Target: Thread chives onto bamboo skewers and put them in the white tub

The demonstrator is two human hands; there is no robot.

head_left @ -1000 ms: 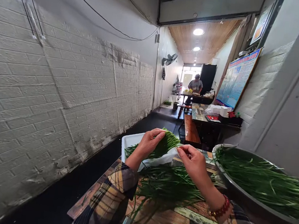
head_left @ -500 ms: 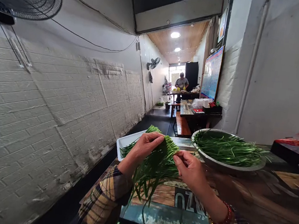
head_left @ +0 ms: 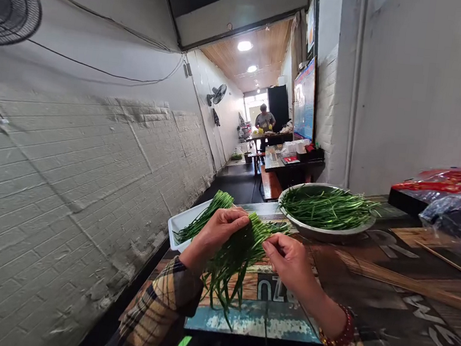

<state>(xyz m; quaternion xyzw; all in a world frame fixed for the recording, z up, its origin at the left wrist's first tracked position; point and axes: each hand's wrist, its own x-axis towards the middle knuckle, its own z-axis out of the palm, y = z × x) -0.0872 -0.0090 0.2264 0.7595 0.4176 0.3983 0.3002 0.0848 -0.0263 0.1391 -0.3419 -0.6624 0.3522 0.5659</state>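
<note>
My left hand (head_left: 217,231) is closed round a bunch of green chives (head_left: 234,257), whose loose ends hang down over the painted wooden table (head_left: 366,299). My right hand (head_left: 287,260) pinches at the same bunch from the right, fingers curled. A white tray (head_left: 183,223) with more chives lies just beyond my left hand. A round metal bowl (head_left: 324,231) heaped with chives stands to the right of the tray.
A brick wall runs along the left, with a dark aisle beside the table. Bamboo skewers (head_left: 401,281) and plastic-wrapped packets (head_left: 452,204) lie at the right. Farther back stand a bench (head_left: 270,182), more tables and a person (head_left: 264,121) working.
The view has swung to the right, bringing the bowl, skewers and packets into sight. Both hands stay on the chive bunch, which now hangs lifted off the table.
</note>
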